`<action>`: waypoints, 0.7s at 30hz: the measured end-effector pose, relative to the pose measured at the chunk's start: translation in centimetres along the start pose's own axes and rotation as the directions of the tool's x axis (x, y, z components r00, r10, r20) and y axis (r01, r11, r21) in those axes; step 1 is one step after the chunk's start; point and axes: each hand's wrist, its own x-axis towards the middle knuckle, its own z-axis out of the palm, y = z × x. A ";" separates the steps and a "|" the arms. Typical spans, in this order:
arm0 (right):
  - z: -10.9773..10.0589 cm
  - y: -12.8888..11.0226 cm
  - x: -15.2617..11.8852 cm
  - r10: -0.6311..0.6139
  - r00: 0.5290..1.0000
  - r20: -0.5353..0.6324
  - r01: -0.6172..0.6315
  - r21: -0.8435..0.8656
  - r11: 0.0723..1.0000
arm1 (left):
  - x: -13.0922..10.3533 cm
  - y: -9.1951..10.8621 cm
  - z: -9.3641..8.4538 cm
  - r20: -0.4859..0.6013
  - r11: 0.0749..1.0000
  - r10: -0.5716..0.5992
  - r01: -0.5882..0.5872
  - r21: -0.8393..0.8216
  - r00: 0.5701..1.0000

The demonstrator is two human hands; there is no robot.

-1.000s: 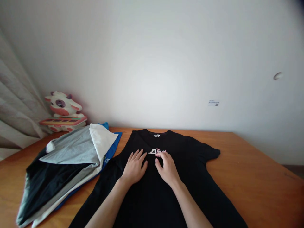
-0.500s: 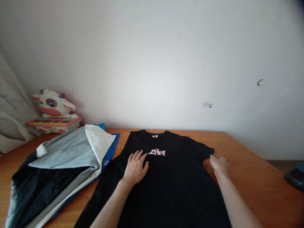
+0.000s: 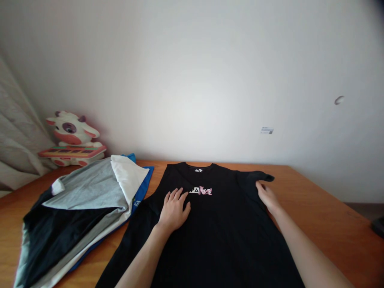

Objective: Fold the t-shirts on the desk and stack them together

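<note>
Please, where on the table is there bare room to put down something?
The widest bare wood of the table lies right of the black T-shirt and the right hand. A narrow strip runs between the shirt and the piled clothes. The left side is crowded: clothes lie close to the cow toy.

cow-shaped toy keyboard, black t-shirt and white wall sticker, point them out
white-and-pink cow-shaped toy keyboard [image 3: 72,152]: head view, on its key panel
black cotton-like t-shirt [image 3: 222,232]: head view, on its front
small white printed wall sticker [image 3: 267,130]: head view, on its middle
</note>
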 end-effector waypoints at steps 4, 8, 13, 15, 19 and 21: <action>0.9 -1.8 -0.3 0.032 0.994 0.103 -0.050 0.174 0.984 | 0.0 0.0 -0.2 0.013 1.000 -0.007 0.007 0.000 1.000; 1.2 -2.4 -0.9 0.031 0.990 0.136 -0.070 0.298 0.952 | 0.0 0.0 -0.3 0.022 1.000 -0.009 0.010 -0.006 1.000; 0.6 -1.8 -1.1 0.032 0.999 0.030 -0.041 0.354 0.935 | 0.0 -0.1 0.0 -0.008 0.999 -0.008 0.008 -0.034 1.000; 0.3 -2.2 -1.3 0.003 0.997 -0.076 0.023 0.341 0.940 | 0.0 -0.2 0.2 -0.025 0.999 -0.009 0.008 -0.054 1.000; 0.5 -4.3 -4.0 -0.209 0.962 -0.175 0.250 0.264 0.932 | 0.0 -0.2 0.3 -0.028 0.998 -0.017 0.015 -0.068 0.999; 1.1 -5.5 -6.4 -0.367 0.927 -0.082 0.375 0.235 0.897 | 0.1 -0.2 0.3 -0.022 0.998 -0.017 0.016 -0.062 1.000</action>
